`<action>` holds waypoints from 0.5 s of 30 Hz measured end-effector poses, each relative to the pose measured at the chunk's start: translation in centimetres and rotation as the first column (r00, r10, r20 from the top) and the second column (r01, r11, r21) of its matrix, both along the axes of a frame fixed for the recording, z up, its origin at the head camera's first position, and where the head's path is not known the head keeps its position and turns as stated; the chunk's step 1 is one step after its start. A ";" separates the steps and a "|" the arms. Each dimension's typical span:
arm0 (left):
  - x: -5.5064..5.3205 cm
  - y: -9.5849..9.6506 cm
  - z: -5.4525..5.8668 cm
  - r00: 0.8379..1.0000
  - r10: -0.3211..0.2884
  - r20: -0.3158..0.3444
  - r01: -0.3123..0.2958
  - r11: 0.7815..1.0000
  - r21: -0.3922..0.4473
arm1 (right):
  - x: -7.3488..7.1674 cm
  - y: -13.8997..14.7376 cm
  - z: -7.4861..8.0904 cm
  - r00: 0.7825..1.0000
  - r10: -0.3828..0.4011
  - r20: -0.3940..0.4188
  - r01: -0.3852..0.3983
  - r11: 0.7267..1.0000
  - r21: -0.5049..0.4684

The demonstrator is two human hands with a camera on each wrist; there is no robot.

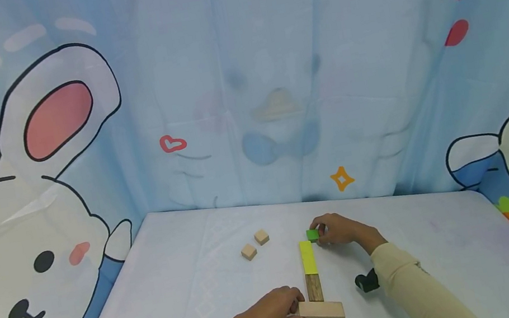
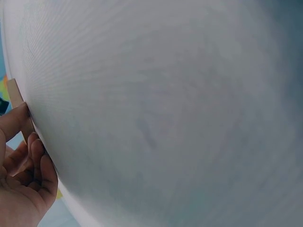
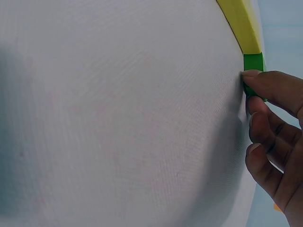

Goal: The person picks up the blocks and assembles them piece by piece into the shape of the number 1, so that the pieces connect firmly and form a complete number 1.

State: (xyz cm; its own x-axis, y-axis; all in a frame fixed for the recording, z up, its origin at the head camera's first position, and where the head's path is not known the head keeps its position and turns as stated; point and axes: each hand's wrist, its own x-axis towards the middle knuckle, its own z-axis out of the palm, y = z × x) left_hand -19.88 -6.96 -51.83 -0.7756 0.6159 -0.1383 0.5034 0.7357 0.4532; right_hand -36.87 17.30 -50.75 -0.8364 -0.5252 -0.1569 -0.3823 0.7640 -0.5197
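Observation:
Between the thumb and fingers of my right hand (image 1: 340, 228) is a small green block (image 1: 312, 236), pinched close to the far end of a yellow block (image 1: 307, 257). In the right wrist view the green block (image 3: 253, 62) meets the end of the yellow one (image 3: 240, 23). A dark-grained wooden block (image 1: 314, 287) continues the line toward me. Across its near end lies a pale wooden plank (image 1: 322, 311). My left hand (image 1: 274, 313) pinches the plank's left end; its thumb lies on the plank (image 2: 15, 94) in the left wrist view.
Two pale wooden cubes (image 1: 255, 244) sit left of the row, farther back on the white-covered table (image 1: 194, 283). A small black object (image 1: 368, 281) is beside the right sleeve (image 1: 418, 278). A blue printed curtain (image 1: 199, 78) hangs behind the table.

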 end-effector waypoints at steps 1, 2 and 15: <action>0.0 0.0 0.0 1.000 -0.002 0.000 0.002 1.000 0.001 | 0.0 0.0 0.0 1.000 0.000 0.001 0.000 1.000 -0.003; 0.0 0.0 0.0 1.000 -0.003 0.000 0.003 1.000 0.002 | 0.0 0.0 0.0 1.000 0.007 -0.002 -0.007 1.000 -0.002; 0.1 0.0 0.3 1.000 -0.007 0.006 0.007 1.000 0.003 | -0.4 -0.1 -0.3 1.000 0.001 0.019 -0.002 1.000 0.015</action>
